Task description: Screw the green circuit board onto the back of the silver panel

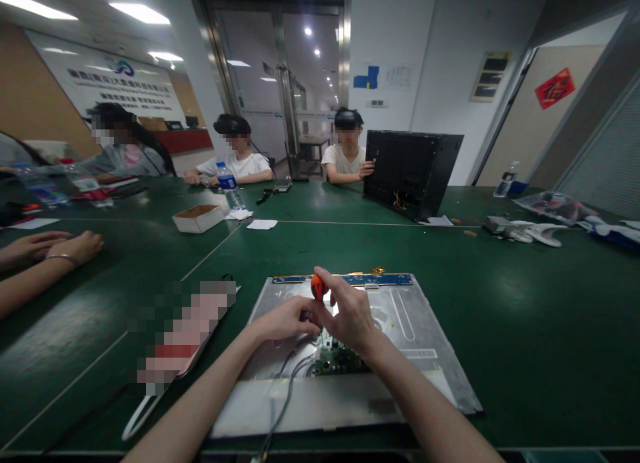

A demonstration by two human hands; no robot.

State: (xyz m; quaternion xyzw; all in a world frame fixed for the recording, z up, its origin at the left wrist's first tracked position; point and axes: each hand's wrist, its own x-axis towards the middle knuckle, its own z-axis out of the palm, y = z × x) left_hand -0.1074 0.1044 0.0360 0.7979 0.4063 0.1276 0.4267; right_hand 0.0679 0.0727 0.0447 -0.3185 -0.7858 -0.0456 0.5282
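An orange-and-black screwdriver (319, 287) stands roughly upright over a metal display panel (430, 329) lying flat on the table in front of me. My right hand (353, 313) grips its handle with thumb and fingers. Close beside the lower part of the screwdriver, my left hand (287, 318) has its fingers curled together; what they pinch is hidden, though something dark shows between them. Below both hands is a green circuit board (337, 359) on the panel, partly covered by my right hand. Grey cables (289, 389) run from it towards me. The screwdriver's tip is hidden.
A pouch (190, 329) with a white strap lies left of the panel. Beyond are a small open box (199, 219), a water bottle (230, 186) and a black computer case (413, 173) touched by a co-worker. Another person's hands (70, 248) rest at the left.
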